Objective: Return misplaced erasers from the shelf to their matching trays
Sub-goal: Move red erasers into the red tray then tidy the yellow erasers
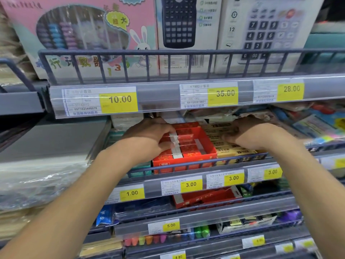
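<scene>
A red cardboard tray (197, 159) of red-and-white erasers (183, 142) sits on the middle shelf behind a blue wire rail. To its right stands a yellow tray (233, 153) of yellow-wrapped erasers. My left hand (151, 135) lies over the left part of the red tray, its fingers curled round a red-and-white eraser. My right hand (248, 132) rests over the yellow tray with fingers bent down onto the yellow erasers; whether it holds one is hidden.
The upper shelf edge (141, 96) with price tags hangs just above both hands. Calculator boxes (186, 25) and an abacus box stand on it. Plastic-wrapped stacks (37, 174) fill the left. Below are another red tray (205, 198), highlighters (149, 240) and small packs.
</scene>
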A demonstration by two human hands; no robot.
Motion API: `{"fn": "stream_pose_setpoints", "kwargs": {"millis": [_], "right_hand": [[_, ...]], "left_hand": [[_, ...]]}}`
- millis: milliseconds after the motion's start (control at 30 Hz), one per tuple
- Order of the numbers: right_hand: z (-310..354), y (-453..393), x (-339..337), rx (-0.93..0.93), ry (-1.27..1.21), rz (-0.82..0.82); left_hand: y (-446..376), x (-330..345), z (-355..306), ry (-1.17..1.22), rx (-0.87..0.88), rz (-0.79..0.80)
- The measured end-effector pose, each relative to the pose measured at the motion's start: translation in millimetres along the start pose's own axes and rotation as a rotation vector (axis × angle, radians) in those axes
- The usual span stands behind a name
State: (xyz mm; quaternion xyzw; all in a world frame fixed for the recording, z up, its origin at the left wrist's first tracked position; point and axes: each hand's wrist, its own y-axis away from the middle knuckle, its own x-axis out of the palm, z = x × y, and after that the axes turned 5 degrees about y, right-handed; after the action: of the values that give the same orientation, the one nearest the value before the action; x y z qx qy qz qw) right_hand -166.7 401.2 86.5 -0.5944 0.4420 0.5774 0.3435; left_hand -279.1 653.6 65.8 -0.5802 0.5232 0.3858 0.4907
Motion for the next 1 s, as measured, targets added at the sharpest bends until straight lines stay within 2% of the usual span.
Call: {"fn": "stream_pose_setpoints", "kwargs": {"millis": [167,233,300,433,633,800,867,933,1000], "right_hand": [[-13.8,17.4,-11.0,0.000,-0.174,-0.042],[-24.5,23.6,-14.7,0.001,-0.158,-0.075],[-32.8,27.9,-15.2,-0.009,-0.142,-0.054],[-38.0,31.0,-10.2,0.001,-0.305,0.018],[-23.6,29.6,-10.1,0.015,-0.297,0.019],[-36.2,30.8,-3.4,0.061,-0.577,0.007],[-41.0,27.7,-2.9,0.058,-0.505,-0.054],[-42.9,23.5,-4.1,0.018,-0.239,-0.086],[-41.1,20.3,-3.7,-0.009,-0.049,-0.048]], "left_hand": [[0.2,0.3,0.5,-0.004,-0.001,-0.014],[0.8,0.0,0.2,0.000,-0.001,-0.020],[2.7,-0.1,0.7,0.008,0.003,-0.029],[5.5,-0.8,1.3,0.020,0.011,-0.047],[7.4,-2.9,0.9,0.012,0.015,-0.041],[8.5,-1.5,-0.6,0.029,0.037,-0.045],[8.3,0.2,-1.5,0.027,0.041,-0.042],[8.4,0.8,-1.8,0.018,0.039,-0.032],[8.7,0.8,-1.0,0.016,0.041,-0.024]]}}
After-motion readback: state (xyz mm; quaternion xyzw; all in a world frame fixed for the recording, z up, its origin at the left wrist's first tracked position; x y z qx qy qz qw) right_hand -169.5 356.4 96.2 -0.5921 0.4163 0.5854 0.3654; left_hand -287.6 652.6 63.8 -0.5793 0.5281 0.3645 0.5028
